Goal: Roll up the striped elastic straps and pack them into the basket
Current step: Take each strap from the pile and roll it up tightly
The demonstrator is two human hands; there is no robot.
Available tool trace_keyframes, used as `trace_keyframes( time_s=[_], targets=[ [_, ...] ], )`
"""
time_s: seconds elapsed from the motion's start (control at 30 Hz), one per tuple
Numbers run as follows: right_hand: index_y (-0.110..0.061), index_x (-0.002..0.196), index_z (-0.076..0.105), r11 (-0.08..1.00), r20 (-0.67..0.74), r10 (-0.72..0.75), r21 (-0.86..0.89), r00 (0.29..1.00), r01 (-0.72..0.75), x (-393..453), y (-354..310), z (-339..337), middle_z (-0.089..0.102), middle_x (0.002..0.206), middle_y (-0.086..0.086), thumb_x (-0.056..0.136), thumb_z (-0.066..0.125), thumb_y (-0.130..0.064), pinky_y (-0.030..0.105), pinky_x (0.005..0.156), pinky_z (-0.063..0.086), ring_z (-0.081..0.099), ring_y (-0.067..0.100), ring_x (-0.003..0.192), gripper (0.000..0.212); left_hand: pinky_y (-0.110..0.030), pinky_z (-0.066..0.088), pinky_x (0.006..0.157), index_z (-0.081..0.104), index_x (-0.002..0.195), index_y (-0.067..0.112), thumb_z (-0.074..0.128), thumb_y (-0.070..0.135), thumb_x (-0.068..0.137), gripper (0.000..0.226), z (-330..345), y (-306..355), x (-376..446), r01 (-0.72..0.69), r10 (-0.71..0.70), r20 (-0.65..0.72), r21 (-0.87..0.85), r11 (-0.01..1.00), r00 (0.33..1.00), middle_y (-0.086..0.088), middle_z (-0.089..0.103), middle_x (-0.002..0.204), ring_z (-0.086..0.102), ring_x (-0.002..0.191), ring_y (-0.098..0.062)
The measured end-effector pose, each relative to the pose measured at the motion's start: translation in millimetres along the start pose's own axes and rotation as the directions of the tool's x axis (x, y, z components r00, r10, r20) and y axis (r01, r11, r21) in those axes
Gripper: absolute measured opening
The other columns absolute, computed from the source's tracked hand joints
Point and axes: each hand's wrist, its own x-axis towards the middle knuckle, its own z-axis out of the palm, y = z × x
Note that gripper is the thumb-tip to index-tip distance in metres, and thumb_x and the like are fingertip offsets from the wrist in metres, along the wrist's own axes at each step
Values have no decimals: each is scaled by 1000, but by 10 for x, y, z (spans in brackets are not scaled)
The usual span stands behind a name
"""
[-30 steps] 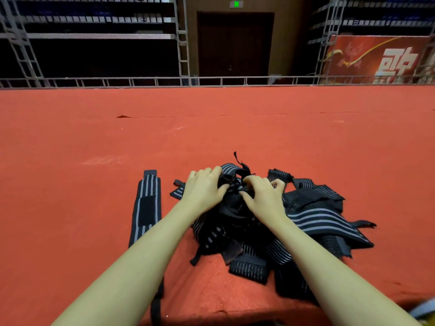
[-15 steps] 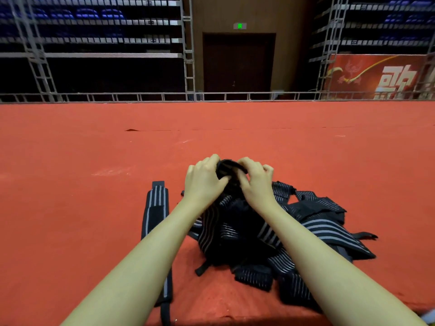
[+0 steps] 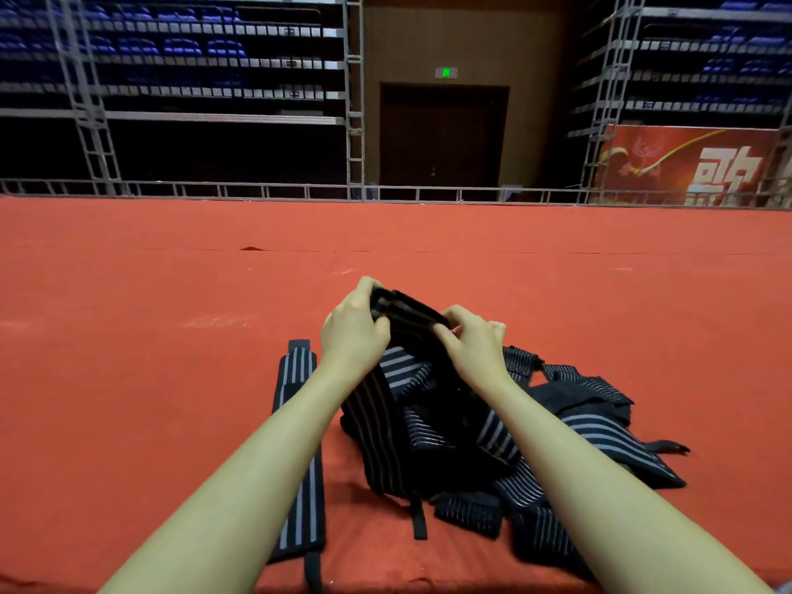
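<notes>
Raised since a second ago: both our hands, which were down on the pile and now hold one strap end clear above it. Item one, far left: a single striped strap point(image 3: 298, 456), black with grey lines, lying flat and lengthwise on the red carpet point(image 3: 128, 358), just beside our left forearm and apart from the pile. Item two: our left hand point(image 3: 353, 334), fingers curled round the left edge of a partly rolled strap point(image 3: 407, 317), thumb on the near side. Item three: that rolled strap, held between both hands, its loose tail hanging down into the heap. Item four: our right hand point(image 3: 473, 342), fingers bent and pinching the right edge of the same roll. Item five: the pile of striped straps point(image 3: 535, 443), tangled and overlapping on the carpet below and to the right of our hands, some ends trailing outward. Background: a metal railing point(image 3: 257, 191), blue tiered seats point(image 3: 180, 47), a dark door point(image 3: 443, 139), a red banner point(image 3: 690, 165) at far right.
</notes>
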Motion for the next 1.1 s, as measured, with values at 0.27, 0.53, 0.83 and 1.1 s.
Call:
trace_keyframes(
  time_s=[0.27,0.53,0.83,1.1],
  targets=[
    [-19,94,66,992,-207,-84,76,975,102,110,-196,-77,60,92,-4,93,57,-17,30,76,19,48,19,91,9,-36,40,89,57,111,19,60,45,85,37,-25,4,-41,-108,75,213,145,983,974,5,61,95,58,93,-20],
    [-20,92,73,958,36,-66,281,997,53,-109,-136,-164,64,69,-25,86,57,-18,45,86,50,62,5,72,17,-43,38,100,54,124,13,40,24,99,31,165,-49,7,66,-51,213,-63,996,976,-8,57,121,51,115,-26],
    [-20,75,65,984,90,54,165,995,-68,-296,122,41,64,67,-11,84,61,-40,46,84,47,61,13,70,22,-36,37,104,49,129,12,54,21,93,37,520,-273,-222,98,-83,372,-22,995,924,-5,52,131,45,125,-20],
    [-13,123,55,970,198,232,25,952,-241,-265,320,199,62,121,3,85,47,-3,46,103,39,55,22,114,41,-45,31,108,43,136,17,48,16,95,41,806,-426,-97,-1,-21,397,53,999,917,-3,45,139,37,131,-24]
  ],
)
